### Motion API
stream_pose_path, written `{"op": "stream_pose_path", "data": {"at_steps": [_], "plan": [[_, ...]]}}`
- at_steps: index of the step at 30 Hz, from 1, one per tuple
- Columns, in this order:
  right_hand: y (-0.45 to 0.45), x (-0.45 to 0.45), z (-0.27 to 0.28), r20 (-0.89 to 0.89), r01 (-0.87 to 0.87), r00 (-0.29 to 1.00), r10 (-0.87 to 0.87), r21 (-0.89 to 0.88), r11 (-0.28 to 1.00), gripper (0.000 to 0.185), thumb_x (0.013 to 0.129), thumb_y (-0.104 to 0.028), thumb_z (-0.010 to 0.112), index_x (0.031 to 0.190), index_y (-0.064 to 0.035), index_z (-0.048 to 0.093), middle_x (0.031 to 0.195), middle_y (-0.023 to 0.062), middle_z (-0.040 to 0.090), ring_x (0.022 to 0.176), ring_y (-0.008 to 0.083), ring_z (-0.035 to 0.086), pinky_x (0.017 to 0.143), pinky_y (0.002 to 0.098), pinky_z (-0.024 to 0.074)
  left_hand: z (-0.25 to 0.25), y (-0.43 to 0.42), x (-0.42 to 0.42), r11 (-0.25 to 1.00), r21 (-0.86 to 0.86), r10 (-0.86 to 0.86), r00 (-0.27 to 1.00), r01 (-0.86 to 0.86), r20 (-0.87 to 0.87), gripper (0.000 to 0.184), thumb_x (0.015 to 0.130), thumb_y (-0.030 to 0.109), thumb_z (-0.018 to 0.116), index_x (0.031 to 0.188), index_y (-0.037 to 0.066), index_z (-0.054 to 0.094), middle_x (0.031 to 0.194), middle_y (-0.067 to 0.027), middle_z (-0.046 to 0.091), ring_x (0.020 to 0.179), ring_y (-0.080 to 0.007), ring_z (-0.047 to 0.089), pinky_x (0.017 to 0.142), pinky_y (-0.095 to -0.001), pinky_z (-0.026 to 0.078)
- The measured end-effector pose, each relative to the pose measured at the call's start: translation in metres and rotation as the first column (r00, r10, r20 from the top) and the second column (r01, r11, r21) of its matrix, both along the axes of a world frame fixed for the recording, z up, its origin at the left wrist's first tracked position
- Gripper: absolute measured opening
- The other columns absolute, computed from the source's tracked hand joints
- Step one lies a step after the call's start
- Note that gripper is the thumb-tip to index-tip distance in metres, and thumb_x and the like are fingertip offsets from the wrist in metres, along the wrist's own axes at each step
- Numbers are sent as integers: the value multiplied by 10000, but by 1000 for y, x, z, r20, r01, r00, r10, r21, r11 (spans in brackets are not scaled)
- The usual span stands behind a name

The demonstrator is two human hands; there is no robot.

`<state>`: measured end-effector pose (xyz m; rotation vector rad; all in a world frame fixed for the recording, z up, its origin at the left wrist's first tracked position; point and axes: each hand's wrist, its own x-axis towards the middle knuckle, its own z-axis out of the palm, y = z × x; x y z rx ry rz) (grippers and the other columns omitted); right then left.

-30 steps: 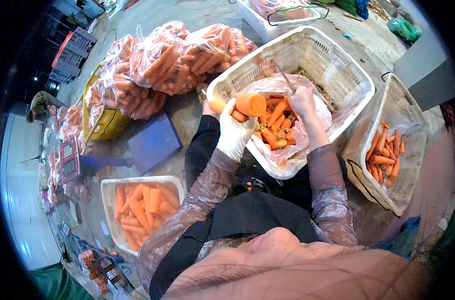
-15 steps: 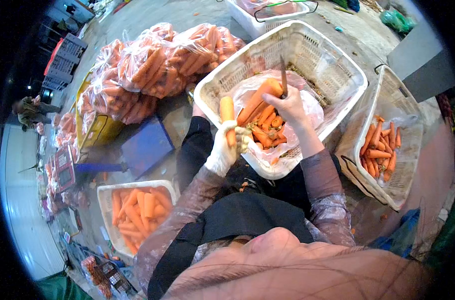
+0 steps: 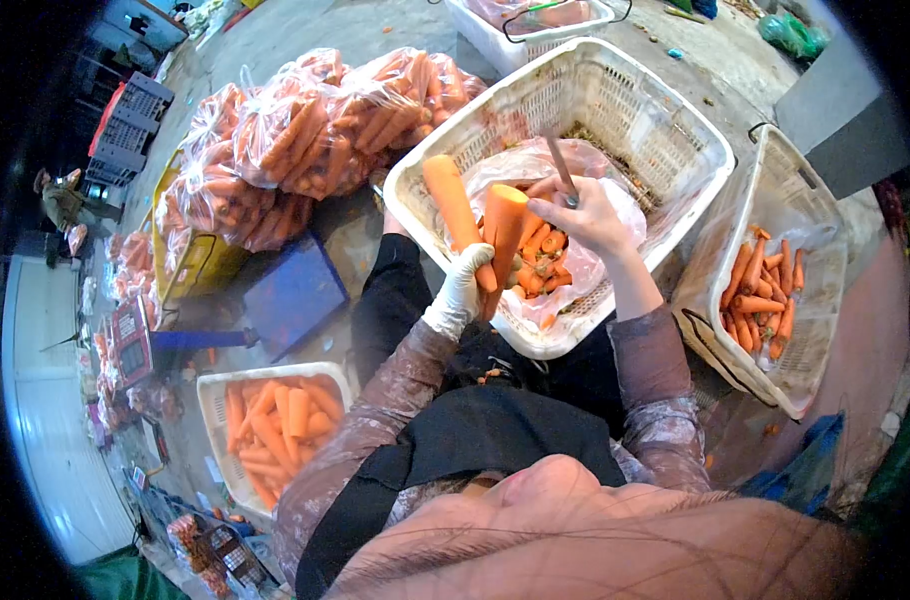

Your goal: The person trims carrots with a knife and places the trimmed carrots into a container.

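Smooth grey concrete floor (image 3: 305,25), scattered with scraps, fills the head view, curved by the lens. Clear, crinkled plastic bags (image 3: 305,125) bulging with carrots are heaped at upper left, partly over a ribbed yellow crate (image 3: 190,265); beside them lies the flat blue plate of a platform scale (image 3: 295,290). Front and centre, a scuffed white plastic crate (image 3: 675,85) with slotted walls holds a wrinkled, translucent pinkish liner (image 3: 625,205), where stubby carrot pieces (image 3: 545,255) lie. Gloved in white fabric, the left hand (image 3: 461,285) is closed around the lower ends of two thick, tapering carrots (image 3: 447,200), raised at the crate's near edge; one shows a round, pale cut top. Bare, the right hand (image 3: 587,215) grips a slim knife (image 3: 560,165), blade pointing up and away, its thumb close to that cut top; whether they touch, I cannot tell. Slender, rougher carrots (image 3: 760,290) sit in a lined crate (image 3: 817,205) at right, smooth, blunt-ended ones (image 3: 275,425) in a smaller white crate (image 3: 213,440) at lower left.
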<state>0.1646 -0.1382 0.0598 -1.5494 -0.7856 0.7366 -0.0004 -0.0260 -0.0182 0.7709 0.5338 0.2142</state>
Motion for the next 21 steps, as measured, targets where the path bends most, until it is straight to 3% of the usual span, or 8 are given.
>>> {"op": "stream_pose_path", "data": {"at_steps": [1, 3, 4, 6, 10, 15, 20, 21], "plan": [[-2, 4, -6, 273, 46, 961, -42, -7, 999, 197, 763, -237, 677, 791, -46, 639, 643, 58, 571, 548, 205, 550, 552, 330, 465, -2, 5, -1, 990, 132, -44, 999, 40, 32, 510, 771, 316, 588, 1141, -24, 501, 899, -129, 621, 754, -217, 609, 694, -325, 503], [-6, 9, -15, 734, 139, 670, -107, 17, 990, 143, 743, -155, 626, 660, -47, 581, 538, 122, 487, 463, 290, 502, 486, 349, 444, -11, 10, -3, 968, 253, -8, 1000, 1, 26, 510, 762, 308, 602, 1144, -14, 498, 890, -118, 617, 738, -210, 604, 685, -322, 501], [-5, 7, -18, 733, 140, 672, -108, 18, 990, 143, 743, -155, 626, 660, -47, 581, 538, 122, 487, 463, 290, 502, 486, 349, 444, -14, 11, -4, 928, 370, 27, 999, -33, 21, 511, 752, 299, 616, 1147, -3, 495, 881, -108, 614, 721, -203, 600, 676, -319, 499], [-2, -1, -21, 816, 136, 576, 48, -154, 979, 113, 721, -194, 616, 696, -84, 616, 660, 144, 609, 657, 317, 623, 592, 421, 494, -10, 9, -5, 948, 314, 39, 999, -48, 35, 505, 743, 262, 639, 1153, 9, 489, 884, -96, 609, 698, -192, 593, 654, -310, 495], [5, -7, -26, 840, 119, 542, 22, -102, 988, 100, 710, -165, 599, 668, -75, 609, 586, 152, 578, 560, 335, 591, 541, 432, 475, 2, 5, 0, 936, 328, 129, 991, -129, 21, 300, 756, 149, 629, 993, -17, 549, 727, -54, 570, 597, -141, 542, 554, -260, 450], [6, -10, -25, 798, 150, 592, 110, -244, 958, 103, 707, -166, 600, 716, -73, 643, 627, 163, 603, 613, 338, 612, 572, 444, 485, 6, 6, 2, 899, 416, 147, 989, -137, 8, 186, 741, 122, 623, 878, 3, 582, 663, -29, 561, 567, -127, 537, 520, -256, 435], [13, -2, -46, 677, 92, 703, 220, -393, 915, 155, 726, -163, 577, 775, -40, 659, 719, 185, 635, 719, 351, 629, 650, 449, 501, 4, 9, -4, 700, 714, 135, 982, 1, -134, 123, 702, 131, 622, 759, 24, 600, 588, -10, 544, 498, -117, 523, 461, -252, 412], [16, 7, -66, 677, 93, 702, 221, -394, 914, 155, 726, -163, 577, 775, -40, 659, 719, 185, 635, 719, 351, 629, 650, 449, 501, 3, 13, -8, 847, 532, 66, 992, 3, -111, 137, 690, 125, 619, 764, 13, 592, 603, -32, 567, 514, -123, 547, 472, -255, 428]]}}
